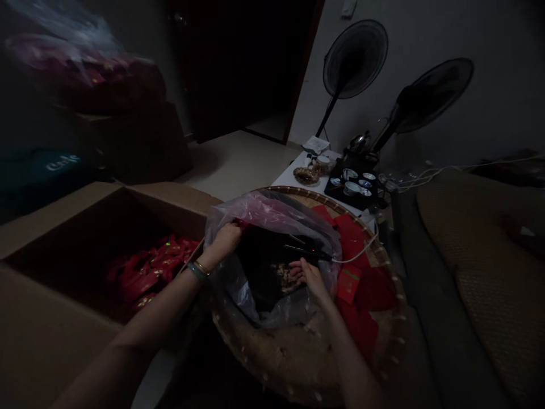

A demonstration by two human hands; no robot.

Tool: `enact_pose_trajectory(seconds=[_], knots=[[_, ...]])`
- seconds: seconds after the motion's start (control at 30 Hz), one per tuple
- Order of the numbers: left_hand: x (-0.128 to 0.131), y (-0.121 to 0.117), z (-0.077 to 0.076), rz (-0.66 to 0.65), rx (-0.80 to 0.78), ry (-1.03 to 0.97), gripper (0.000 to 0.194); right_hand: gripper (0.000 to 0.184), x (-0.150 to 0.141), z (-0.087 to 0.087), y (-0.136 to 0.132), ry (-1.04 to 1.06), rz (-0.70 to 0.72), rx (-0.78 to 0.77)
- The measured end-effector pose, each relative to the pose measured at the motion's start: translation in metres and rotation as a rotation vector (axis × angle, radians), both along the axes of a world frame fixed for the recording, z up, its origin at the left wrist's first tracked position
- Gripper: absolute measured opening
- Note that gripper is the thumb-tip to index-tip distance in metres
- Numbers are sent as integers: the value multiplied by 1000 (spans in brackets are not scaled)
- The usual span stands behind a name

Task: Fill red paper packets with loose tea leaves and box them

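A round woven bamboo tray (pixel 293 346) sits before me, with a clear plastic bag (pixel 272 210) spread open on it. My left hand (pixel 225 240), with bangles at the wrist, is closed at the bag's left rim; a small red item (pixel 243 223) shows at its fingertips, its kind unclear. Over the bag's dark inside, my right hand (pixel 309 275) has its fingers apart, beside small pale pieces (pixel 284 278). Just above it lies a dark two-pronged device (pixel 309 250) with a red light and a white cable. Red packets (pixel 349 284) cover the tray's right side.
Left of the tray stands an open cardboard box (pixel 42 307) holding many red pouches (pixel 157 267). Behind are a low table with small cups (pixel 351 188), and two fans (pixel 356 58). A woven-surfaced seat (pixel 489 272) is at the right. The room is dim.
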State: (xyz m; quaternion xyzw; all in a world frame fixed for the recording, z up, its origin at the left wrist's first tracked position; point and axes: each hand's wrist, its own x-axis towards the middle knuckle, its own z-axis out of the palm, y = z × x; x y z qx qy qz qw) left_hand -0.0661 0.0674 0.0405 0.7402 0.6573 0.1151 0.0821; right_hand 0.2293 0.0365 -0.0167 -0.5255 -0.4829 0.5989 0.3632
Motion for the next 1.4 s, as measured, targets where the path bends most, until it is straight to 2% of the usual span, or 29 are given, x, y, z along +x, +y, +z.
enact_pose_trajectory(seconds=[0.2, 0.3, 0.4, 0.57, 0.73, 0.83, 0.97, 1.1, 1.27, 1.4], knots=[[-1, -3, 12, -41, 46, 47, 28, 65, -2, 0, 0, -13, 12, 25], [-1, -6, 15, 9, 110, 51, 26, 64, -3, 1, -1, -15, 11, 41], [-1, -9, 11, 71, 101, 91, 22, 64, -4, 2, -2, -8, 24, 47], [-6, -11, 3, 90, 69, 83, 22, 61, -6, 1, -3, 1, 37, 38], [-10, -8, 3, 123, 170, 72, 29, 60, -10, -4, -4, -15, 30, 47], [-9, -9, 5, 60, 238, 141, 36, 59, -12, -8, -5, -25, 40, 61], [-8, -8, 8, -62, 193, 184, 29, 57, -14, -11, -6, -37, 58, 65], [-3, -8, 9, -77, 132, 211, 28, 56, -14, -12, -6, -33, 71, 65], [3, -7, 8, -106, 88, 275, 42, 54, -15, -9, -7, -59, 89, 64], [-8, 1, 7, -212, 57, 192, 25, 51, -14, -8, -7, -63, 93, 77]])
